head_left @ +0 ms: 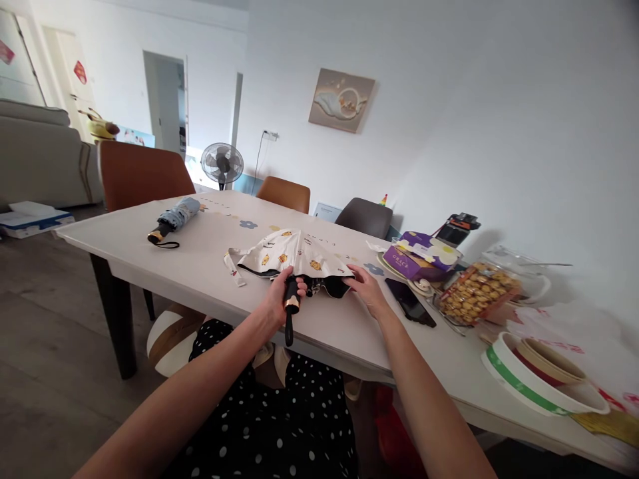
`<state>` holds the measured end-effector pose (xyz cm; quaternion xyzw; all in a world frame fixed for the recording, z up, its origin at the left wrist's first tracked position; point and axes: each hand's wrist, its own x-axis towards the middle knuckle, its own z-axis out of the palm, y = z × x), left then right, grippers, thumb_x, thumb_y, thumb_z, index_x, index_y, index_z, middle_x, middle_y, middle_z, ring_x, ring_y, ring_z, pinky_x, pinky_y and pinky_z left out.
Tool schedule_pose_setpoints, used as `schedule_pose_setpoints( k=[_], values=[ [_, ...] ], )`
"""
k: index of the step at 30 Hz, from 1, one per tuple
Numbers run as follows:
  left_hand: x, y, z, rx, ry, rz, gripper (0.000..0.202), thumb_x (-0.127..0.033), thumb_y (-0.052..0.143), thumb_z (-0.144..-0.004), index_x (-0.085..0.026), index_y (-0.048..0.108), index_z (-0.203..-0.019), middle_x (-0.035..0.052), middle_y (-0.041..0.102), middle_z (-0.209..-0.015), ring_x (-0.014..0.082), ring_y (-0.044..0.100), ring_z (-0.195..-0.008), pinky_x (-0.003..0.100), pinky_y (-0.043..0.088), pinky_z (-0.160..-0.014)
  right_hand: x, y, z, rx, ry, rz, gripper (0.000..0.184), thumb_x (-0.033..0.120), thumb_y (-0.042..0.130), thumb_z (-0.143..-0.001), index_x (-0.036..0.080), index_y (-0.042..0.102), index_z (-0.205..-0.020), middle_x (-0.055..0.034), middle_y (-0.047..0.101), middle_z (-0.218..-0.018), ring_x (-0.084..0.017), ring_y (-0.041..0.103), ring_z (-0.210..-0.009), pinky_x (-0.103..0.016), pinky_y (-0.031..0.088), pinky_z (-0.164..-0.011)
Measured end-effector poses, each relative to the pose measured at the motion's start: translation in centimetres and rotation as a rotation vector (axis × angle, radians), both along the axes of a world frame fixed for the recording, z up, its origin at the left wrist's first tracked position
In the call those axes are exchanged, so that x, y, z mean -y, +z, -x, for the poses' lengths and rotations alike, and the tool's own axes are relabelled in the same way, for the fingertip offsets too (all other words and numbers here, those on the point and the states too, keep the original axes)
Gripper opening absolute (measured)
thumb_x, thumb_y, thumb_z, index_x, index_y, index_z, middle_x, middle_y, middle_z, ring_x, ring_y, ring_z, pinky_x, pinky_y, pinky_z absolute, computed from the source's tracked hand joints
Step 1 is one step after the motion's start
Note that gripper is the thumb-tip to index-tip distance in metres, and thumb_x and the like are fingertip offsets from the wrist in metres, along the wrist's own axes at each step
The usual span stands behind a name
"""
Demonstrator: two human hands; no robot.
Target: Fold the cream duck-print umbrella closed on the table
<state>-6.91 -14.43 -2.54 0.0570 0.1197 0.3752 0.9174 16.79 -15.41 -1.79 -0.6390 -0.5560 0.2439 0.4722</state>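
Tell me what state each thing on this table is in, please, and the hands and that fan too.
White umbrella: canopy loose, partly spread
Left hand: closed around its handle
Right hand: touching the canopy edge; grip unclear
Blue umbrella: folded, lying down
Phone: lying flat, screen dark
Snack jar: well filled
Fan: upright; can't tell if running

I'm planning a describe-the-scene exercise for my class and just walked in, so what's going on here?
A person is handling a patterned white umbrella at a table. The left-hand grip is closed around its black handle, while the right-hand grip touches the canopy's right edge. The canopy lies loosely gathered, its strap undone. A folded blue umbrella lies off to the left, and a phone to the right.
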Motion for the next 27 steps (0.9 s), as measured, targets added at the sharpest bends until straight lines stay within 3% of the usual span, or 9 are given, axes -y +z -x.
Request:
schedule_pose_setpoints(
  k=[6,11,15,18,24,27],
  values=[
    [0.0,0.0,-0.1,-0.029,-0.017,-0.019,0.022,-0.031,0.048,-0.088,-0.015,0.041,-0.074,-0.0022,0.041,-0.059,0.0048,0.042,-0.045,0.013,0.040,-0.037,-0.4,-0.2,0.7,-0.024,-0.129,-0.072,0.032,0.039,0.053,-0.070,0.019,0.064,-0.093,-0.0074,0.064,-0.099,-0.021,0.059,-0.078,-0.027,0.051,-0.051],
    [0.0,0.0,-0.2,-0.049,-0.064,-0.013,0.023,-0.032,0.045,-0.090,-0.014,0.040,-0.074,-0.0022,0.040,-0.057,0.0044,0.040,-0.043,0.013,0.038,-0.035,-0.5,-0.6,0.5,-0.149,-0.247,-0.191,0.025,0.041,0.045,-0.074,0.019,0.054,-0.067,-0.0015,0.057,-0.067,-0.016,0.053,-0.064,-0.025,0.050,-0.049],
    [-0.1,0.0,-0.4,-0.058,-0.084,-0.021,0.024,-0.032,0.045,-0.090,-0.015,0.041,-0.074,-0.0021,0.040,-0.058,0.0044,0.041,-0.043,0.013,0.039,-0.035,-0.6,-0.4,0.7,-0.333,-0.275,-0.222,0.017,0.037,0.049,-0.069,0.020,0.050,-0.069,0.0005,0.053,-0.066,-0.014,0.053,-0.061,-0.024,0.051,-0.049],
    [-0.2,-0.1,-0.5,-0.075,-0.078,-0.016,0.023,-0.031,0.046,-0.089,-0.014,0.042,-0.075,-0.0016,0.042,-0.058,0.0049,0.042,-0.043,0.014,0.039,-0.034,-1.1,1.9,1.6,-0.418,-0.246,-0.288,0.018,0.038,0.048,-0.067,0.021,0.047,-0.074,-0.0003,0.055,-0.071,-0.015,0.057,-0.066,-0.024,0.050,-0.051],
    [-0.1,-0.3,-0.6,-0.055,-0.107,-0.048,0.024,-0.033,0.046,-0.089,-0.012,0.045,-0.077,-0.0014,0.043,-0.057,0.0050,0.043,-0.043,0.013,0.037,-0.034,-3.8,9.7,7.3,-0.356,-0.123,-0.439,0.015,0.032,0.049,-0.067,0.022,0.038,-0.064,0.0035,0.041,-0.058,-0.010,0.047,-0.055,-0.018,0.041,-0.044],
    [0.0,-0.1,-0.5,-0.091,-0.109,-0.062,0.025,-0.033,0.045,-0.090,-0.014,0.043,-0.074,-0.0015,0.042,-0.057,0.0049,0.042,-0.042,0.013,0.036,-0.033,-5.3,11.0,11.1,-0.339,-0.033,-0.377,0.010,0.027,0.047,-0.068,0.021,0.042,-0.063,0.0040,0.040,-0.055,-0.009,0.042,-0.049,-0.020,0.040,-0.042]
  ],
)
